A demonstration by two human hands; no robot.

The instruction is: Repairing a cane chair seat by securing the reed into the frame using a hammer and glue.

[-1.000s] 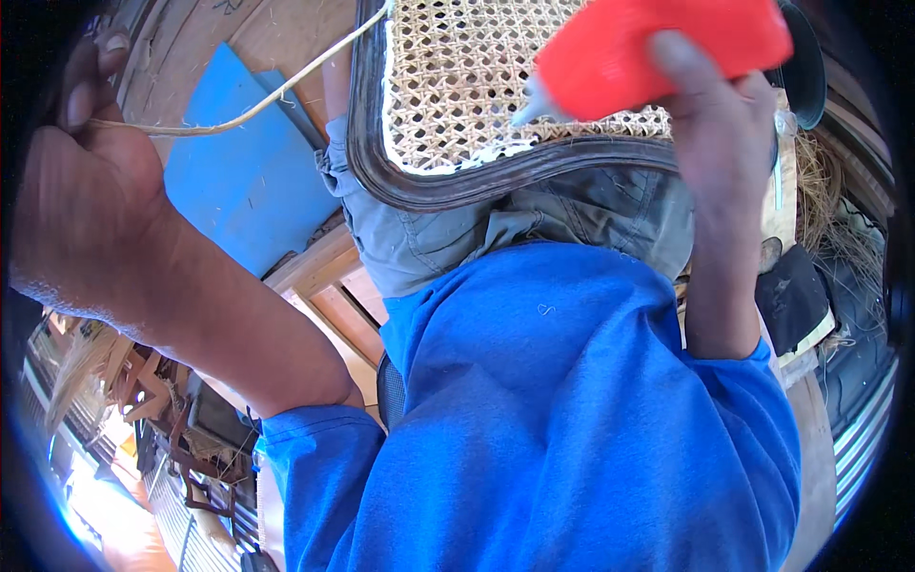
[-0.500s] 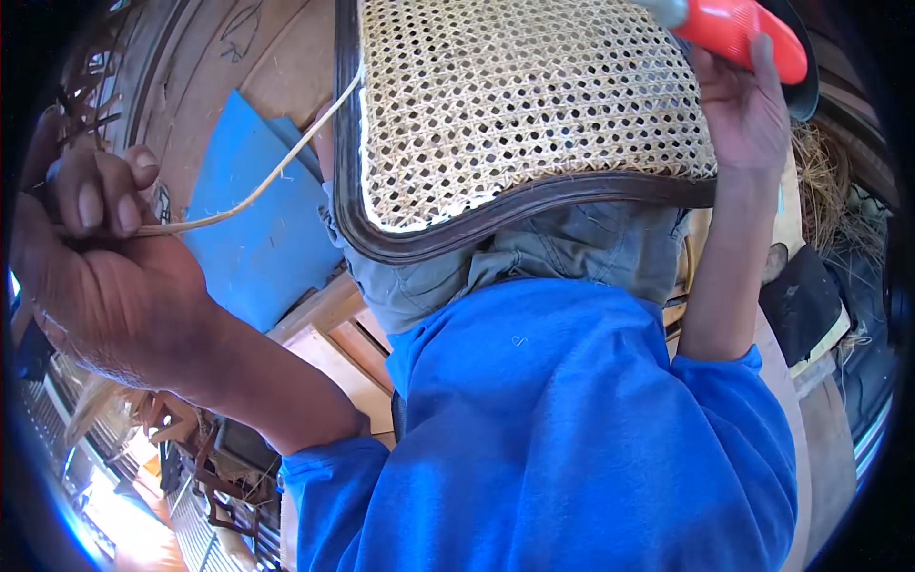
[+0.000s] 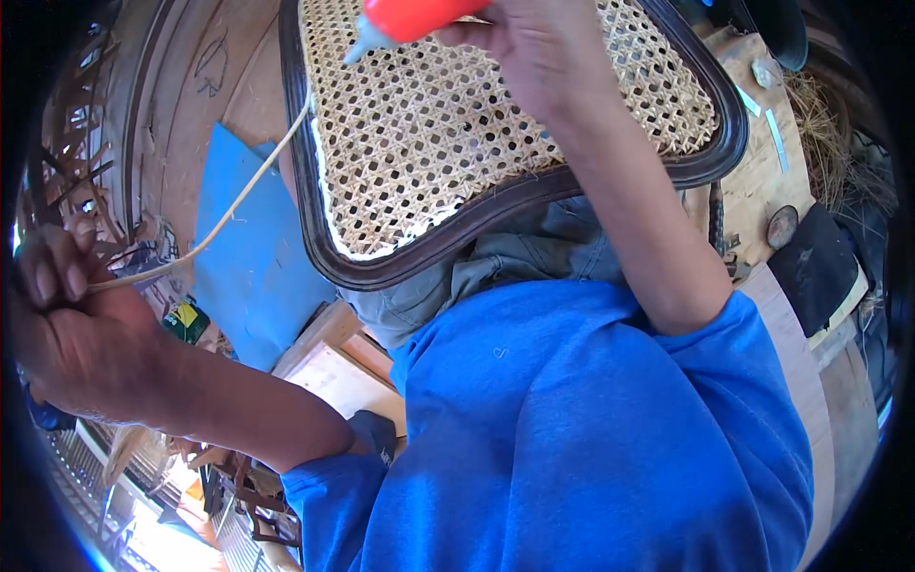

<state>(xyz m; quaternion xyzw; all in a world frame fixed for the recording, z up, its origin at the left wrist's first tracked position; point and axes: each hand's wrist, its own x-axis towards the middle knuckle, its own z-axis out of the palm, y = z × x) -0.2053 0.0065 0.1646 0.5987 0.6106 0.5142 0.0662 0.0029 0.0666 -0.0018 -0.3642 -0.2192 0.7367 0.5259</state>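
Observation:
Across my lap lies a panel of woven cane webbing set in a dark wooden frame. White glue runs along the panel's left and lower-left edge. My left hand, at far left, pinches a thin pale strip of cane, whose other end meets the panel's left edge. Above the webbing, my right hand grips a red glue bottle, its grey nozzle tilted down toward the left edge. Part of the bottle is cut off by the top of the view.
A blue sheet leans left of my legs. To the right are a wooden board with scraps, a small round dish, a black cloth and a heap of loose fibres. Wooden pieces stand at lower left.
My right hand has swung left with the glue bottle, from the panel's right side to over the webbing. The framed panel shifted slightly left in view. My left hand still holds the strip, slightly lower.

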